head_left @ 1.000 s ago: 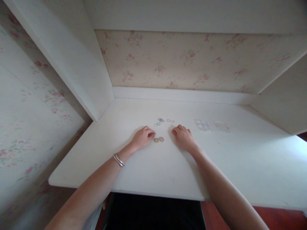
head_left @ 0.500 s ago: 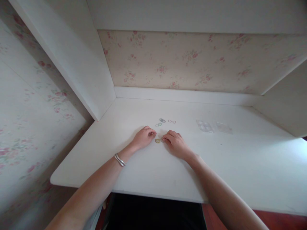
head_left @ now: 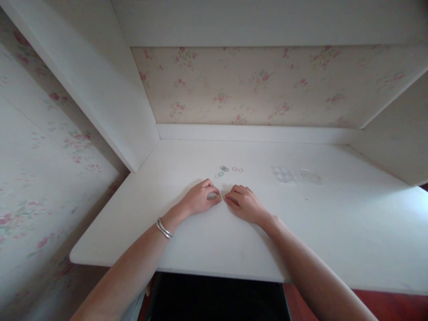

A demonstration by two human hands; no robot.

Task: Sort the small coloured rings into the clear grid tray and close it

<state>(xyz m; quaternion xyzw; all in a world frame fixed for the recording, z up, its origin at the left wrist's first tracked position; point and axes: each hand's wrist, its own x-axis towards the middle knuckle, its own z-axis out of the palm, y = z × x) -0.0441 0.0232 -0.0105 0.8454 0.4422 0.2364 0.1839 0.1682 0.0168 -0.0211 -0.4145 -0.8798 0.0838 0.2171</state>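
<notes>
Between thumb and fingers, my left hand pinches the small yellow rings just above the white desk. My right hand is closed close to its right, fingertips together; what they hold, if anything, is too small and hidden to make out. Beyond the hands lie thin loose rings: a cluster of dark grey rings, a few pale green rings, and two reddish rings side by side.
A clear plastic case with compartments lies on the white desk, right of the rings. Beside it is a flat clear lid or bag. A white side panel rises at the left, and a low ledge runs along the back.
My left hand has moved slightly right and nearer, and has taken hold of the yellow rings that lay on the desk. My right hand stays almost in place. The view has shifted slightly.
</notes>
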